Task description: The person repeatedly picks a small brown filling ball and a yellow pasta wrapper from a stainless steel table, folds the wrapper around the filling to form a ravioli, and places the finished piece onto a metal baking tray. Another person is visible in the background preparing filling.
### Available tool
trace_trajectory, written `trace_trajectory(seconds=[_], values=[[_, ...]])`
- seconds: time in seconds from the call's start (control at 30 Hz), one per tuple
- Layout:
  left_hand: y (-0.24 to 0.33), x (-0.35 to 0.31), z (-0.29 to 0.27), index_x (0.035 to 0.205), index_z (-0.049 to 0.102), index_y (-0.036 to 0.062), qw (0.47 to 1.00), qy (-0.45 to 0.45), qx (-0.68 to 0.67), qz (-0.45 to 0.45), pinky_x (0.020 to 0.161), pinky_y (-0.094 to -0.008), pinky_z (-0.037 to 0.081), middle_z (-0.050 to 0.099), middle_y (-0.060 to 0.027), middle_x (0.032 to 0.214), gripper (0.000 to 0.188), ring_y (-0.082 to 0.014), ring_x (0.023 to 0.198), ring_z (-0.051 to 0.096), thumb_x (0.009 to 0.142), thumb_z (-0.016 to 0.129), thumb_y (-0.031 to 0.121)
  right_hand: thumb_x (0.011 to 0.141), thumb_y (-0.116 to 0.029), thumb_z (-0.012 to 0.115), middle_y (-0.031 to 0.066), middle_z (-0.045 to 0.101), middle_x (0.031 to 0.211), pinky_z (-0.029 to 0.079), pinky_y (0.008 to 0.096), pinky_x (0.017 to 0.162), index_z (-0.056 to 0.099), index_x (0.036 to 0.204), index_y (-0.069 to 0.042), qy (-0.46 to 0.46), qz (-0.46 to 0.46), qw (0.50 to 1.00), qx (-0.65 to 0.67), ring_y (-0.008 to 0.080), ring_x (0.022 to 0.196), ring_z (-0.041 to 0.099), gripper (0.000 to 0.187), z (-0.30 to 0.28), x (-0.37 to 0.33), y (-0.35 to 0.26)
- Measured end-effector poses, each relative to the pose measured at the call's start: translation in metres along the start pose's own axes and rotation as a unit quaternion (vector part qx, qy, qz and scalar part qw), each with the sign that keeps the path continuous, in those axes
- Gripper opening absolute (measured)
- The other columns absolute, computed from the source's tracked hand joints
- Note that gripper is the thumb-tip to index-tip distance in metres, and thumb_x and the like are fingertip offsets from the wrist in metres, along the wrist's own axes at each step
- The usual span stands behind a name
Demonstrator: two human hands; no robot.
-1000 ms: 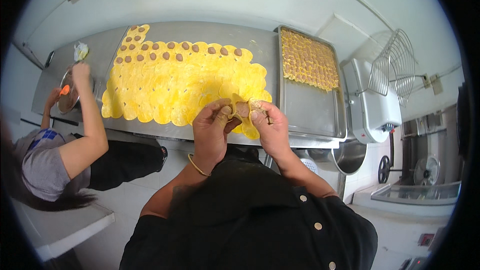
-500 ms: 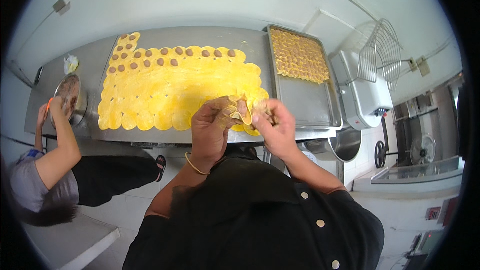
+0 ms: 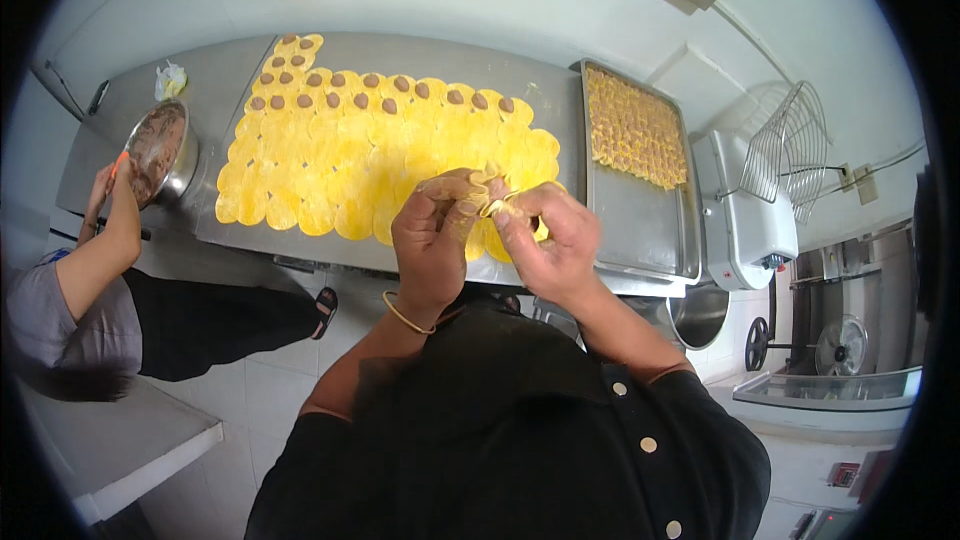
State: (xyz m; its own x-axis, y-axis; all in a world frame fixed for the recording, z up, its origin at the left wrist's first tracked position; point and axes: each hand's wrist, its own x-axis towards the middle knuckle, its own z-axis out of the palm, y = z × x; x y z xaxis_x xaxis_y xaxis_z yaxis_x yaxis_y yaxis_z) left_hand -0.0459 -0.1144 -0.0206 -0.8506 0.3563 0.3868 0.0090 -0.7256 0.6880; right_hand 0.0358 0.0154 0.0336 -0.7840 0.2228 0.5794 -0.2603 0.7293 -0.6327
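While both your hands meet just before the table (image 3: 400,55) edge, your left hand (image 3: 432,240) and right hand (image 3: 548,240) pinch one dumpling (image 3: 488,198), fingertips clamped on its folded top between them.

I wear a black chef's jacket (image 3: 520,440) with pale round buttons (image 3: 645,445) running down beside the right sleeve. Both sleeves are rolled up above the elbows, leaving my forearms bare. A thin gold bangle (image 3: 405,317) circles my left wrist, just above the jacket's collar. My hands are bare, without gloves.
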Motion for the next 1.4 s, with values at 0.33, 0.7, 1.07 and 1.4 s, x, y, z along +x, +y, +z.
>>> trace_trajectory(seconds=[0.33, 0.7, 1.07, 1.4], values=[[-0.029, -0.006, 0.004, 0.122, 0.068, -0.0022, 0.979, 0.047, -0.166, -0.108, 0.097, -0.0321, 0.054, 0.070, -0.0104, 0.122, 0.023, -0.0175, 0.109, 0.068, 0.100, 0.067, 0.006, 0.081, -0.014, 0.085, 0.0076, 0.072, 0.109, 0.054, 0.0316, 0.090, 0.054, 0.141, -0.001, -0.013, 0.173, 0.963, 0.204, 0.0153, 0.098, 0.068, 0.069, 0.038, 0.026, 0.004], [-0.055, -0.022, 0.010, 0.119, 0.066, 0.0015, 0.934, -0.005, -0.257, -0.246, 0.095, -0.0317, 0.054, 0.071, -0.0074, 0.115, 0.023, -0.0163, 0.106, 0.068, 0.100, 0.069, 0.015, 0.082, -0.012, 0.082, 0.0034, 0.067, 0.094, 0.056, 0.0323, 0.077, 0.056, 0.123, -0.006, -0.019, 0.216, 0.954, 0.207, 0.0164, 0.085, 0.067, 0.049, 0.005, -0.003, 0.038], [-0.090, -0.019, 0.085, 0.130, 0.059, 0.0012, 0.878, 0.024, -0.201, -0.433, 0.100, -0.0387, 0.053, 0.066, -0.0107, 0.128, 0.032, -0.0223, 0.117, 0.064, 0.104, 0.056, 0.021, 0.077, -0.021, 0.081, 0.0162, 0.066, 0.092, 0.055, 0.0427, 0.076, 0.063, 0.105, -0.006, 0.029, 0.147, 0.987, 0.065, 0.0382, 0.087, 0.068, 0.036, -0.077, -0.039, 0.098], [-0.259, -0.002, 0.166, 0.141, 0.052, 0.0043, 0.806, 0.002, -0.121, -0.579, 0.101, -0.0439, 0.052, 0.065, -0.0156, 0.132, 0.051, -0.0266, 0.118, 0.064, 0.112, 0.039, 0.044, 0.078, -0.024, 0.082, 0.0181, 0.068, 0.113, 0.053, 0.0479, 0.087, 0.064, 0.121, -0.005, 0.094, 0.184, 0.974, -0.089, 0.0384, 0.102, 0.067, 0.051, -0.188, -0.118, 0.254]])
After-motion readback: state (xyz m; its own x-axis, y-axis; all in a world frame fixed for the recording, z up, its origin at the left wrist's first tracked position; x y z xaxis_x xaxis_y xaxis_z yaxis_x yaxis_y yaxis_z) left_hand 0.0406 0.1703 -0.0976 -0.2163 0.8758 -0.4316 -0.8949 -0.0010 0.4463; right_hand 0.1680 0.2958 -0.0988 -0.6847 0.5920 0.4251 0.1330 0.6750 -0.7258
